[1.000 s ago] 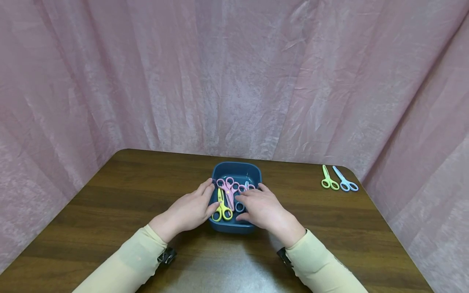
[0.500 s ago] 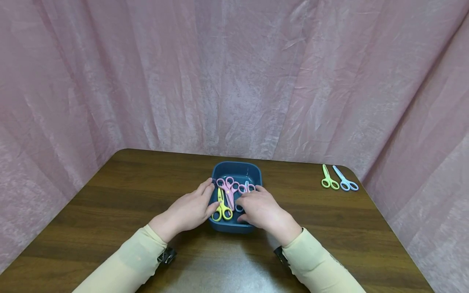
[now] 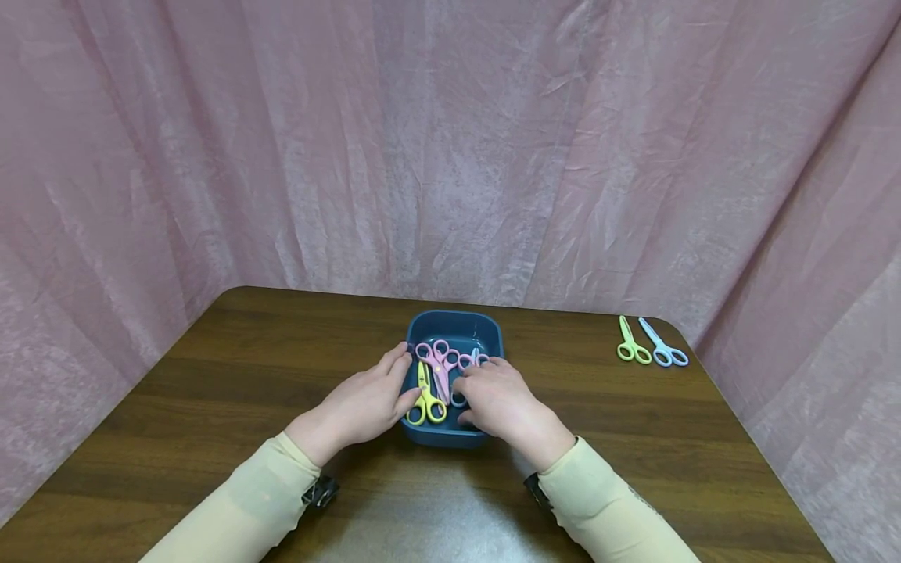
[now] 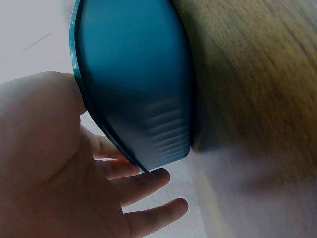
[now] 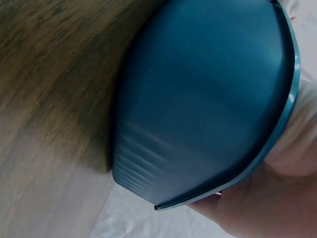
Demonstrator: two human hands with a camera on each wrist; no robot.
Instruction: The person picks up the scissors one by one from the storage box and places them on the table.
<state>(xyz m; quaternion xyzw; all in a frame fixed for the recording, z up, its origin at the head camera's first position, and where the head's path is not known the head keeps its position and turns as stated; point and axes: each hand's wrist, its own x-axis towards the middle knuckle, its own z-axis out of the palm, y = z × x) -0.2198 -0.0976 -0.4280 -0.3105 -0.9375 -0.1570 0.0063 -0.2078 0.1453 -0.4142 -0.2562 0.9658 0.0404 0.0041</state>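
A dark blue plastic bin (image 3: 456,317) stands mid-table with several scissors in it. My left hand (image 3: 362,403) rests on its left rim, thumb over the edge beside the yellow scissors (image 3: 425,399); in the left wrist view the fingers are spread and fairly straight. Pink scissors (image 3: 439,367) lie near the middle of the bin. My right hand (image 3: 496,399) reaches over the right rim, fingers bent downward over blue scissors (image 3: 458,399) and beside pink scissor loops (image 3: 464,361). Its fingertips are hidden, so a hold on the blue scissors cannot be made out.
At the table's far right corner lie light green scissors (image 3: 633,350) and light blue scissors (image 3: 669,356), side by side and apart from the bin. A pink curtain (image 3: 450,156) hangs behind the wooden table (image 3: 296,328).
My right hand has shifted slightly left, its fingers bending more over the blue scissors, whose loop moved slightly left. My left hand and the bin look unmoved.
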